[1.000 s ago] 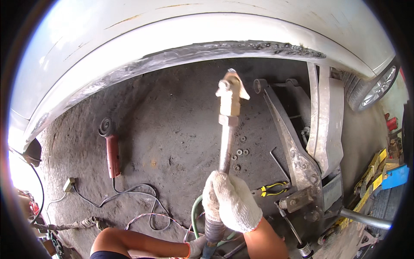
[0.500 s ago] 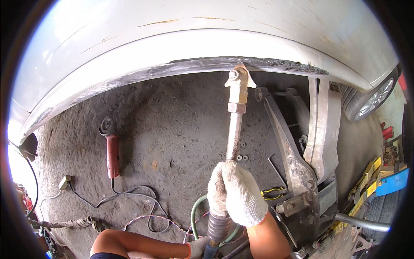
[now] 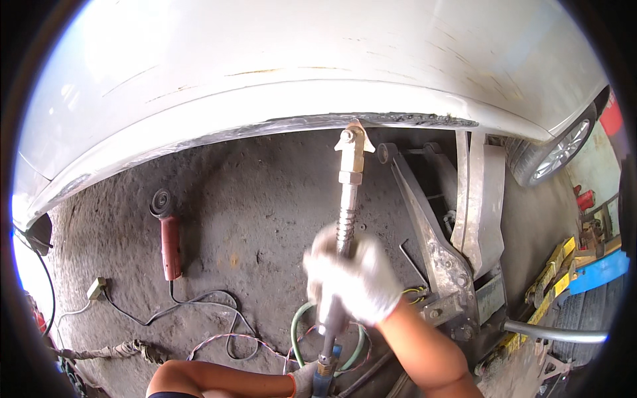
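Observation:
A slide-hammer dent puller [image 3: 350, 192] runs up the middle, its copper-coloured tip against the damaged lower sill [image 3: 411, 120] of a white car. My right hand [image 3: 355, 275], in a white knit glove and blurred by motion, is closed around the sliding part of the shaft. Just above that hand a coiled spring [image 3: 345, 229] shows on the shaft. At the lower edge my left hand [image 3: 304, 381], also gloved, holds the tool's rear end beside its blue fitting; the tool hides most of those fingers.
A red angle grinder [image 3: 170, 245] with its cord lies on the floor at left. Right of the tool stands a metal floor jack [image 3: 441, 265], an L-shaped hex key [image 3: 413, 262] near it. A green hose [image 3: 296, 331] loops by my left hand. The car's wheel [image 3: 557, 152] is far right.
My right hand has slid up the shaft toward the tip, baring shaft below it. The whole view has shifted, so the car sits lower in it. The left hand keeps its place.

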The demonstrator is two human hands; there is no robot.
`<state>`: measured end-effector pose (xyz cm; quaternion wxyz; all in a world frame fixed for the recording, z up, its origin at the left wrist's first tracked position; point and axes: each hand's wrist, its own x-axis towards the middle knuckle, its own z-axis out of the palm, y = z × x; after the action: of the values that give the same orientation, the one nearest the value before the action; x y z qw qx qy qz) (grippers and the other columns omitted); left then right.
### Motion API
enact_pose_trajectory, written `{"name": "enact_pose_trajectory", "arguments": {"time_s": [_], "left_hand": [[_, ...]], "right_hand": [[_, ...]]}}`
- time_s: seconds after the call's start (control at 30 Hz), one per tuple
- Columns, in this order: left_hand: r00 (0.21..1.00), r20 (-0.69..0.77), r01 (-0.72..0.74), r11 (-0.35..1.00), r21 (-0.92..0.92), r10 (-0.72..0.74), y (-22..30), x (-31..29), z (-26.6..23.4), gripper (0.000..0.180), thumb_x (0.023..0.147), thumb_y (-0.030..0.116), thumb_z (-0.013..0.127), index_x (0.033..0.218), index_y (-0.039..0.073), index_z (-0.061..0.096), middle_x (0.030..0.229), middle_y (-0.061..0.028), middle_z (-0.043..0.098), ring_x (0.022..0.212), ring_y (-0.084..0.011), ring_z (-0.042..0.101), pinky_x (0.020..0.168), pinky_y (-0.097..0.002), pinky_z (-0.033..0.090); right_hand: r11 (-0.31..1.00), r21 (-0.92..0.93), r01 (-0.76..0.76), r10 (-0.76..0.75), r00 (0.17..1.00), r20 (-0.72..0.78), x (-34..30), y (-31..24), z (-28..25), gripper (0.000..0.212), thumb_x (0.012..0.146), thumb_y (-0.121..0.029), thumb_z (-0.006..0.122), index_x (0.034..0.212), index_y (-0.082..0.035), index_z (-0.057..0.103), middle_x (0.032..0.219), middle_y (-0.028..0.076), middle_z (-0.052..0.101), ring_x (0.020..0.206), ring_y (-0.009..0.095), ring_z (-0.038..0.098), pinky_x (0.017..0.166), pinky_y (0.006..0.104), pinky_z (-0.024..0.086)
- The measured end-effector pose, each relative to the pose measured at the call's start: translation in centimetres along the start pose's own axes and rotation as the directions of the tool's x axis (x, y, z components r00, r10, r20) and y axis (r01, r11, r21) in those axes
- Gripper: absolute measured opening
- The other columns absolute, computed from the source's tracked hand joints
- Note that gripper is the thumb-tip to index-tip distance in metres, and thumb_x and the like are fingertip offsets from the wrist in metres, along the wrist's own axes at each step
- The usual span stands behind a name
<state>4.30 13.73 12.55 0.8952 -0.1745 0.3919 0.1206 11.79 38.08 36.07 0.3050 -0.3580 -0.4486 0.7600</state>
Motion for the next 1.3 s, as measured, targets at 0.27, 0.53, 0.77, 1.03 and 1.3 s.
{"name": "enact_pose_trajectory", "arguments": {"time_s": [0.27,0.53,0.77,1.03,1.3], "left_hand": [[0.994,0.073,-0.093,0.992,0.086,0.086,-3.0,8.9,-8.0,0.037,0.101,0.038,0.051,0.119,0.007,0.058,0.1,-0.0226,0.066,0.091,-0.0348,0.066,0.082,-0.0509,0.054],[1.0,0.012,-0.014,0.979,-0.205,0.017,-3.5,7.2,-10.5,0.034,0.1,0.034,0.051,0.119,0.005,0.056,0.108,-0.0202,0.064,0.098,-0.0366,0.064,0.083,-0.0543,0.052],[0.999,-0.003,0.033,0.979,-0.2,-0.034,-3.1,7.3,-11.6,0.037,0.098,0.037,0.054,0.117,0.005,0.056,0.106,-0.0205,0.064,0.098,-0.0371,0.064,0.084,-0.0539,0.052],[0.998,0.033,0.067,0.983,-0.172,-0.062,-2.3,7.8,-11.0,0.041,0.096,0.04,0.056,0.115,0.004,0.056,0.105,-0.021,0.064,0.097,-0.0377,0.064,0.086,-0.0534,0.051],[0.996,0.046,0.089,0.984,-0.152,-0.082,-1.8,7.9,-11.1,0.044,0.093,0.043,0.059,0.112,0.003,0.055,0.103,-0.0214,0.064,0.096,-0.0382,0.064,0.087,-0.0529,0.051]], "right_hand": [[0.764,-0.593,0.253,-0.279,0.959,0.049,-5.0,4.5,-1.3,0.012,0.09,-0.012,0.07,0.095,-0.005,0.062,0.074,0.0,0.062,0.066,0.007,0.058,0.06,0.0259,0.049],[0.597,0.644,-0.478,-0.301,0.61,0.733,1.1,6.1,-2.5,0.064,0.093,-0.071,0.045,0.069,-0.012,0.047,0.057,0.0,0.044,0.044,0.014,0.043,0.04,0.03,0.035],[0.544,0.796,-0.266,0.095,0.962,0.257,-4.6,7.8,-1.4,0.034,0.101,-0.043,0.056,0.094,-0.01,0.056,0.072,-0.001,0.056,0.06,0.009,0.054,0.052,0.0243,0.046],[0.773,0.62,-0.138,0.14,0.989,0.045,-1.6,4.6,-2.2,0.042,0.103,-0.047,0.05,0.094,-0.007,0.057,0.07,0.003,0.057,0.056,0.014,0.054,0.051,0.0279,0.046],[0.958,0.278,-0.076,0.048,0.993,0.105,-1.2,3.8,-2.6,0.041,0.102,-0.045,0.051,0.092,-0.006,0.058,0.071,0.005,0.06,0.061,0.015,0.056,0.059,0.0312,0.049]]}}
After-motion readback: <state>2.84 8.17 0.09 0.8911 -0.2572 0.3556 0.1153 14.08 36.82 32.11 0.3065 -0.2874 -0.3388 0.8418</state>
